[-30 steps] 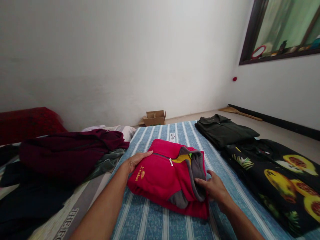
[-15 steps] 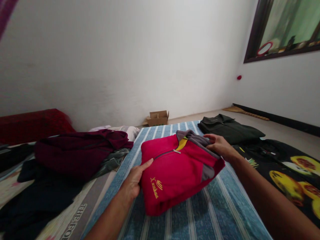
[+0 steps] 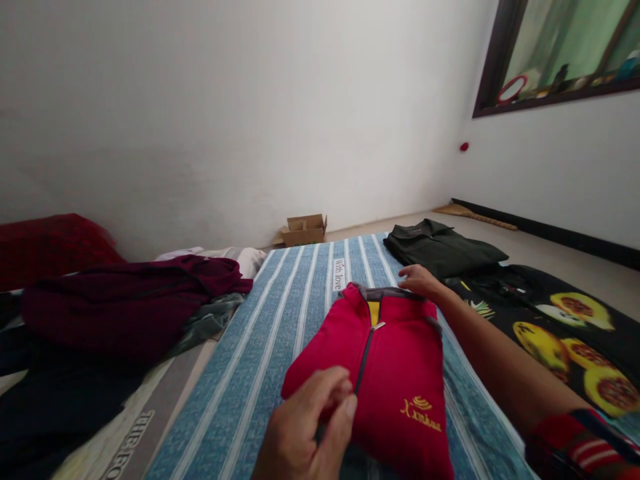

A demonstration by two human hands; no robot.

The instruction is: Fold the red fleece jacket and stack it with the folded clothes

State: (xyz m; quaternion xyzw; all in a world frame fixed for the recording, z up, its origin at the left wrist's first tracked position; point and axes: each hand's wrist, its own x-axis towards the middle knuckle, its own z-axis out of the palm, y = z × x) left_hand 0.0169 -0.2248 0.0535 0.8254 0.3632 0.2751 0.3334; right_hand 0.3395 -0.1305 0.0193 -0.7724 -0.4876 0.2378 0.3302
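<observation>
Head view: red fleece [image 3: 395, 373] between both hands' fingers [image 3: 345, 407].

A folded red fleece jacket [image 3: 395, 373] lies flat on a blue-and-white striped bed cover [image 3: 280, 333], its grey collar pointing toward the far wall. The dark zipper runs down the middle, a yellow lining shows at the neck, and a yellow embroidered logo sits near the lower right.

Red fleece jacket [image 3: 395, 373], yellow logo, grey collar, on blue-and-white striped sheet [image 3: 280, 320].
</observation>
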